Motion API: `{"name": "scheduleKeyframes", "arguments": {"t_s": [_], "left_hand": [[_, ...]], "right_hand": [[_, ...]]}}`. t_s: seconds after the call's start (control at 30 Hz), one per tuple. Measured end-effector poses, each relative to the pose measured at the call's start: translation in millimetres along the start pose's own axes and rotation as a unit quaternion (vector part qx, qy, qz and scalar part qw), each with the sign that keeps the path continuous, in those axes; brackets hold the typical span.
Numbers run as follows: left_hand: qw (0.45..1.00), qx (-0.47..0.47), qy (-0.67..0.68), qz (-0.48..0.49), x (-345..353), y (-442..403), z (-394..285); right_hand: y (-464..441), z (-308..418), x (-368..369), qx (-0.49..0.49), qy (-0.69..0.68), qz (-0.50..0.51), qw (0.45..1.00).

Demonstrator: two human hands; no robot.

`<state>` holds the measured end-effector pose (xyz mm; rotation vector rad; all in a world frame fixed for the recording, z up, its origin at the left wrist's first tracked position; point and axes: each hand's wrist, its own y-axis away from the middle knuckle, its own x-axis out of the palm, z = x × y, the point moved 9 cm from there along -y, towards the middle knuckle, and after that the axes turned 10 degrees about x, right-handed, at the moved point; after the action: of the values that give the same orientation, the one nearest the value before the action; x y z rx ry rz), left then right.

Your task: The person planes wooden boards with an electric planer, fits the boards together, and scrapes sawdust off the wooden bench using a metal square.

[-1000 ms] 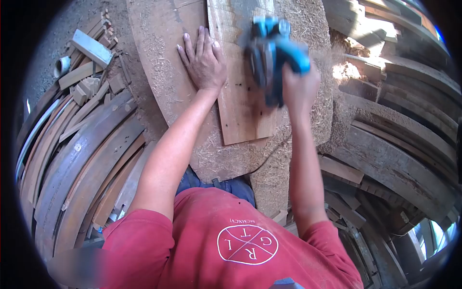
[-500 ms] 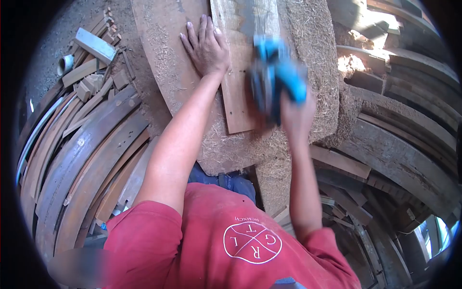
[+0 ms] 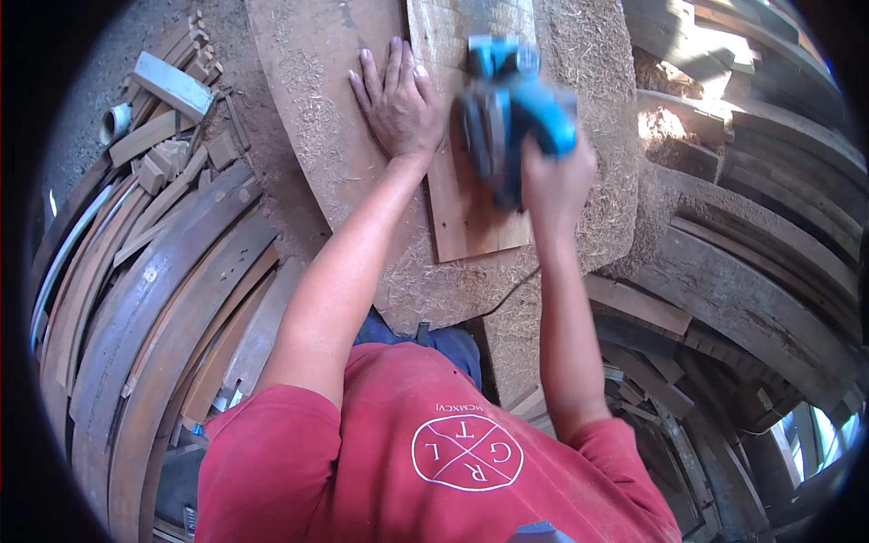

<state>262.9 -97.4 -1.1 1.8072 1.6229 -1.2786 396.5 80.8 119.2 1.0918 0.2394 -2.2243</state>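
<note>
A blue and black power planer (image 3: 511, 113) rests on a wooden board (image 3: 457, 213), slightly blurred. My right hand (image 3: 557, 181) is closed around its blue handle. My left hand (image 3: 398, 109) lies flat with fingers spread, at the left edge of the board and over the work surface (image 3: 312, 118). Under the planer, part of the board is hidden. The board's near end shows a few dark holes.
Wood shavings (image 3: 593, 154) cover much of the surface around the board. A dark cord (image 3: 514, 297) runs from near the board's end. Stacked planks (image 3: 145, 299) lie at the left, beside small offcuts (image 3: 163, 163). More timber (image 3: 751, 281) is piled at the right.
Since half a second ago, my right hand and the planer have moved away from me up the board. Over the last second the view has shifted slightly; my left hand stays flat beside the board.
</note>
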Motion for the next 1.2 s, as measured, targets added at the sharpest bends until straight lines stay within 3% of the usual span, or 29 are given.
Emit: {"name": "scheduleKeyframes", "arguments": {"t_s": [0.03,0.07,0.1,0.17,0.27,0.37,0.4,0.43,0.47,0.5,0.53,0.57,0.6,0.7,0.87,1.07,1.13,1.2], "left_hand": [[1.000,0.000,0.000,0.001,0,0,-1],[1.000,-0.003,0.002,-0.004,0,-1,-1],[1.000,-0.004,0.005,-0.008,-1,0,-1],[1.000,0.009,0.002,-0.019,-1,-1,-3],[0.999,0.013,0.002,-0.046,-1,0,0],[0.997,0.030,0.043,-0.050,4,-5,10],[0.997,0.033,0.042,-0.050,2,-14,13],[0.997,0.033,0.044,-0.048,-2,-25,16],[0.997,0.033,0.046,-0.045,-2,-38,23],[0.995,0.081,0.047,-0.039,7,-56,33],[0.987,0.149,0.050,-0.032,12,-81,35],[0.975,0.215,0.053,-0.027,13,-100,32],[0.975,0.215,0.053,-0.029,12,-109,33],[0.960,0.278,0.012,0.022,6,-122,22],[0.971,0.232,0.009,0.053,3,-124,15],[0.972,0.231,0.038,0.036,12,-127,28],[0.970,0.238,0.040,0.029,16,-131,35],[0.959,0.232,0.153,0.050,22,-137,45]], "right_hand": [[-28,25,8,-0.040,-0.010,-0.013,0.999],[-53,42,19,-0.020,-0.005,-0.007,1.000],[-80,57,27,-0.114,0.006,-0.075,0.991],[-122,100,32,0.005,0.067,-0.076,0.995],[-166,97,58,-0.004,0.041,-0.043,0.998],[-133,68,46,0.009,0.018,0.025,0.999],[-114,38,49,0.021,0.043,0.049,0.998],[-72,37,31,-0.078,0.021,0.007,0.997],[-31,22,17,-0.079,0.004,0.000,0.997],[10,-10,8,-0.001,0.048,0.050,0.998],[60,-26,-13,0.043,-0.002,0.047,0.998],[111,-53,-28,0.043,-0.023,0.055,0.997],[163,-71,-49,0.094,0.020,0.044,0.994],[262,-125,-76,0.162,-0.016,0.078,0.984],[181,-76,-50,0.181,-0.002,0.079,0.980],[1,40,16,0.002,-0.046,0.005,0.999],[-54,70,35,-0.054,-0.010,-0.051,0.997],[-103,75,57,-0.034,0.097,-0.060,0.993]]}}
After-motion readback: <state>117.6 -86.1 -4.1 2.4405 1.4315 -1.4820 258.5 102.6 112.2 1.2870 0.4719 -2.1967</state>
